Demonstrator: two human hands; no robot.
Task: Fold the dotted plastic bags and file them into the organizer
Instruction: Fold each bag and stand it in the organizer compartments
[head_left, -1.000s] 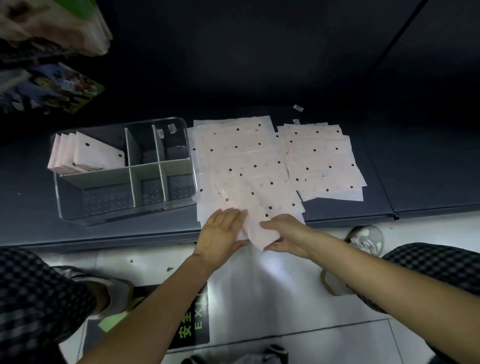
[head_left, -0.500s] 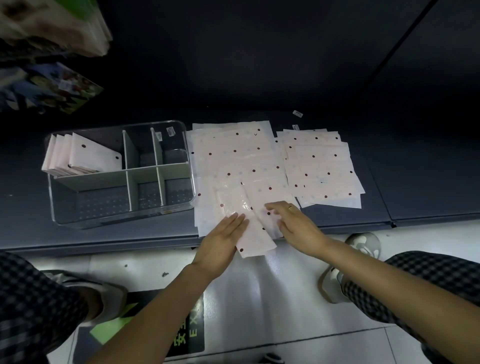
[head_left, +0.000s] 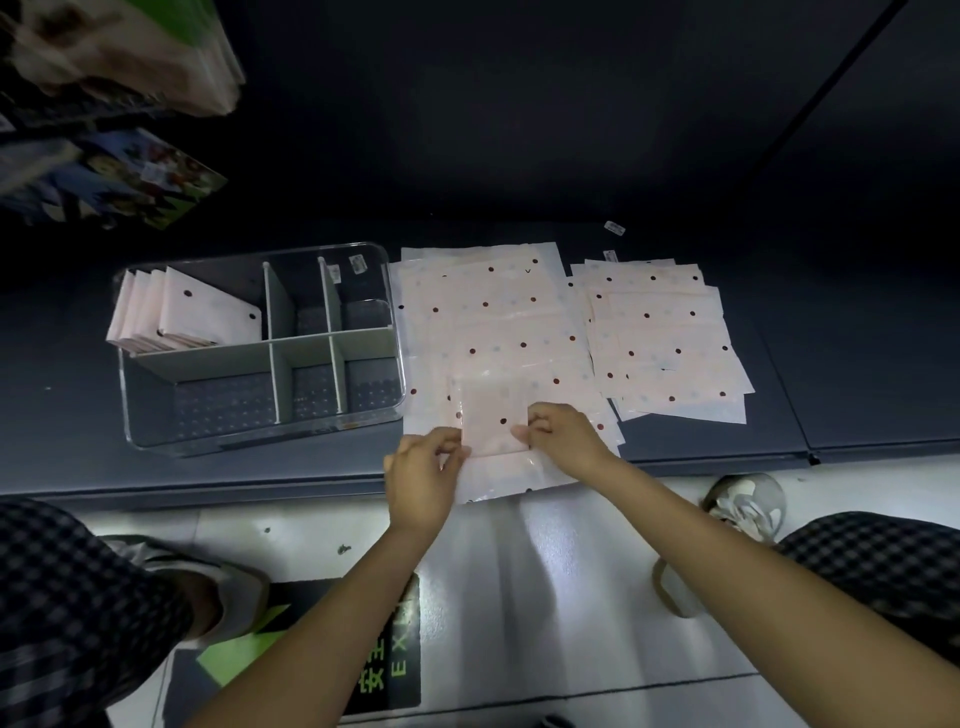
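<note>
A folded pink dotted bag (head_left: 491, 415) lies at the near edge of the dark shelf, on a large pile of flat dotted bags (head_left: 488, 322). My left hand (head_left: 423, 478) pinches its left edge and my right hand (head_left: 563, 439) pinches its right edge. A second, smaller pile of dotted bags (head_left: 667, 338) lies to the right. The clear organizer (head_left: 260, 436) with grey dividers stands to the left. Its back left compartment holds several folded bags (head_left: 182, 317) standing on edge.
The dark shelf (head_left: 857, 364) ends in a front lip just under my hands, with pale floor below. Packaged goods (head_left: 104, 130) hang at the upper left. My checked trouser legs flank the view, and a floor sign (head_left: 384, 665) lies between them.
The bag went from a slanted strip under flat hands to a squarer folded piece. Both hands now pinch its side edges instead of pressing on it.
</note>
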